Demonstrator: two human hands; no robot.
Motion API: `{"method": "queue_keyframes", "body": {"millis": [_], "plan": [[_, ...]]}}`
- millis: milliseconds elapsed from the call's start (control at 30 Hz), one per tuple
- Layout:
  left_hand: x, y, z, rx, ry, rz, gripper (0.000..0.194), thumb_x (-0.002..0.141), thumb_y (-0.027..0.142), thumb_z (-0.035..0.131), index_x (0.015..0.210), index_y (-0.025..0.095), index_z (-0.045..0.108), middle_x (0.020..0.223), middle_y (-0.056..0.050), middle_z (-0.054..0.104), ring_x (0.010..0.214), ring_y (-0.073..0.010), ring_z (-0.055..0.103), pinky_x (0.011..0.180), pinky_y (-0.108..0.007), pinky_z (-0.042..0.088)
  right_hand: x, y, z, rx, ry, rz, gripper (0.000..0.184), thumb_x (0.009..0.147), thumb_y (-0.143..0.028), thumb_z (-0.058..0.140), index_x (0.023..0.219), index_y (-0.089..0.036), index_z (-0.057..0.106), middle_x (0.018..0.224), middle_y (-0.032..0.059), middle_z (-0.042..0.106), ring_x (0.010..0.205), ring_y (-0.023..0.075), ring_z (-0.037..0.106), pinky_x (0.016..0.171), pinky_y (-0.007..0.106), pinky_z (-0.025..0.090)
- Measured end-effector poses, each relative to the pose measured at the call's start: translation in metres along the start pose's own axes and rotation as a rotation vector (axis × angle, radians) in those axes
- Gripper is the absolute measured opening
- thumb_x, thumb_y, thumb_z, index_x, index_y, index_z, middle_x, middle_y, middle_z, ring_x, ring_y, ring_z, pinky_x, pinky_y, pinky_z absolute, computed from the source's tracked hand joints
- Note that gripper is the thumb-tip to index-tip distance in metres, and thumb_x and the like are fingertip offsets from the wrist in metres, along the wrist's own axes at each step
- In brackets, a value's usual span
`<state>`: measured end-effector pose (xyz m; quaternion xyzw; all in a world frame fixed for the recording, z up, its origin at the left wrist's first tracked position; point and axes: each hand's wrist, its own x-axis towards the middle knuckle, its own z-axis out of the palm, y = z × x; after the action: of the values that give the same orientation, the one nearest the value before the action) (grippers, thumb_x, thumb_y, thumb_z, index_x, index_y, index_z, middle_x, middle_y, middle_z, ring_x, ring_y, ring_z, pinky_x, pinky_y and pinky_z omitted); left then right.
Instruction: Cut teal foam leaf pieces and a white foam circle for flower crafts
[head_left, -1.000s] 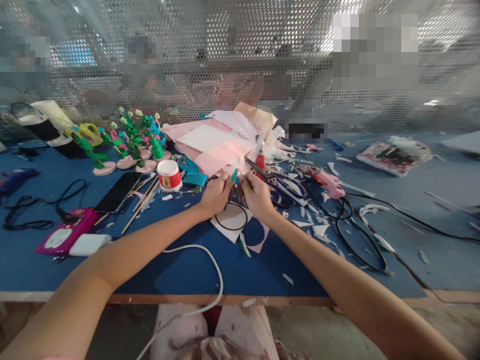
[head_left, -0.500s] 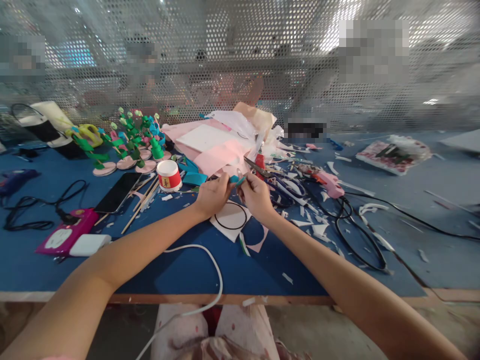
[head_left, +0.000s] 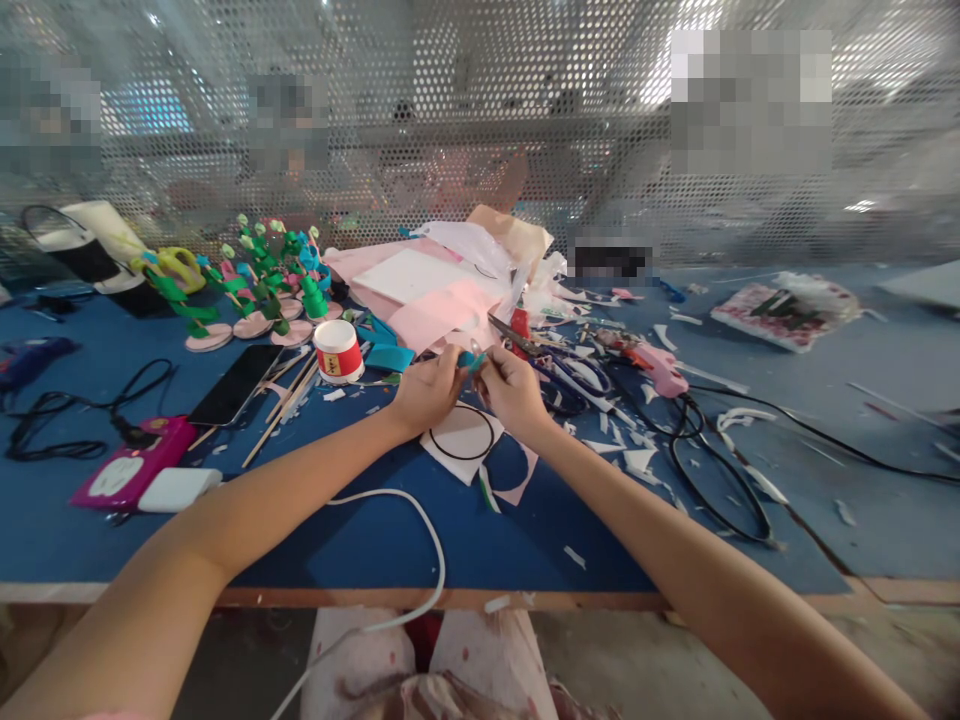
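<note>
Between both hands is a small piece of blue paper (head_left: 471, 360), mostly covered by fingers. My left hand (head_left: 431, 390) is closed on its left end, and my right hand (head_left: 512, 388) pinches the right end. The fingertips nearly meet. Under them lies a white square sheet (head_left: 459, 465) with a black ring (head_left: 463, 458) on top. Beside it sits a pink offcut with a round cut edge (head_left: 526, 482). Scissors (head_left: 574, 370) rest just right of my right hand. To the left of my left hand are folded blue paper pieces (head_left: 390, 358) and a red-and-white tub (head_left: 338, 352).
Green and blue paper plants on pink discs (head_left: 208, 337) stand at the back left. A phone (head_left: 236, 385), wooden sticks (head_left: 281, 410) and a magenta power strip (head_left: 137, 460) lie left. On the right are a pink glue gun (head_left: 661, 368), its black cord and white scraps.
The blue piece has turned from roughly upright to lying crosswise between my fingertips. Both hands stay in nearly the same place.
</note>
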<state>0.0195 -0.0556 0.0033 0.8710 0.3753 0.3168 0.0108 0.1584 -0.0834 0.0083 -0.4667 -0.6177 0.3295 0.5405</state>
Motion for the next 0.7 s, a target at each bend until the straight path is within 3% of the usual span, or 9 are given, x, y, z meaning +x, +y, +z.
{"method": "queue_keyframes", "body": {"millis": [133, 367, 700], "plan": [[-0.0002, -0.0023, 0.0006, -0.053, 0.065, 0.114, 0.043, 0.093, 0.039, 0.023, 0.12, 0.01, 0.039, 0.11, -0.02, 0.061, 0.094, -0.0223, 0.064, 0.076, -0.031, 0.049, 0.0007, -0.0037, -0.0008, 0.015, 0.0, 0.028, 0.029, 0.079, -0.039, 0.049, 0.059, -0.021, 0.039, 0.045, -0.0057, 0.037, 0.04, 0.0075, 0.034, 0.04, 0.022, 0.025], [-0.001, -0.0029, 0.0011, -0.026, 0.069, 0.089, 0.038, 0.093, 0.035, 0.021, 0.108, 0.01, 0.046, 0.096, -0.019, 0.065, 0.083, -0.0228, 0.066, 0.068, -0.03, 0.049, 0.0007, -0.0073, -0.0006, 0.049, -0.011, 0.03, 0.028, 0.078, -0.038, 0.051, 0.058, -0.021, 0.039, 0.044, -0.0055, 0.039, 0.039, 0.0073, 0.035, 0.04, 0.022, 0.026], [-0.0023, -0.0025, 0.0003, 0.121, 0.161, 0.139, 0.03, 0.094, 0.031, 0.024, 0.105, 0.011, 0.044, 0.089, -0.014, 0.067, 0.077, -0.0188, 0.067, 0.062, -0.025, 0.047, 0.0008, -0.0074, -0.0009, 0.074, 0.002, 0.01, 0.039, 0.077, -0.052, 0.053, 0.058, -0.02, 0.041, 0.043, -0.0061, 0.04, 0.036, 0.0058, 0.034, 0.037, 0.021, 0.026]]}}
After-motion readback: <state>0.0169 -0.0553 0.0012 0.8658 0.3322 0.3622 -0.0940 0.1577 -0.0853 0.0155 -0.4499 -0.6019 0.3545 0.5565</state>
